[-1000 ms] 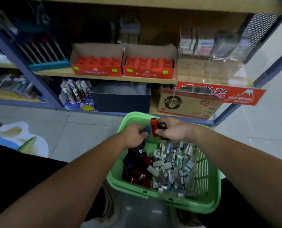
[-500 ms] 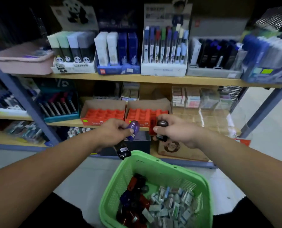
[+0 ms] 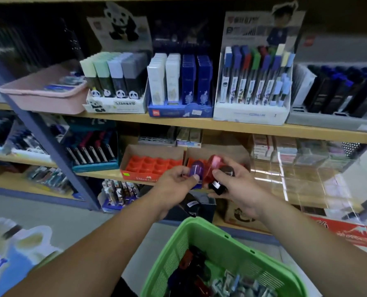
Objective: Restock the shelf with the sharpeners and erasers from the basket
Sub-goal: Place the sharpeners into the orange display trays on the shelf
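My left hand (image 3: pixel 174 185) grips a purple sharpener (image 3: pixel 196 169), and a second black sharpener (image 3: pixel 192 205) hangs below its palm. My right hand (image 3: pixel 240 189) holds a red sharpener (image 3: pixel 213 168) and a black sharpener (image 3: pixel 221 179). Both hands hover in front of two red display trays, the left tray (image 3: pixel 150 166) with bare slots, the right tray (image 3: pixel 192 160) mostly hidden behind the hands. The green basket (image 3: pixel 199 230) sits below, holding dark and red sharpeners (image 3: pixel 191 273) and wrapped erasers (image 3: pixel 238 284).
A clear acrylic eraser case (image 3: pixel 302 181) stands right of the trays on the same shelf. Pen displays (image 3: pixel 253 82) fill the shelf above. A blue upright post (image 3: pixel 49 146) runs at the left. A dark box (image 3: pixel 204 206) sits on the lower shelf.
The view has tilted up from the basket to the shelves. Both hands rose with sharpeners to the red trays and came closer together; the red sharpener now shows in my right hand.
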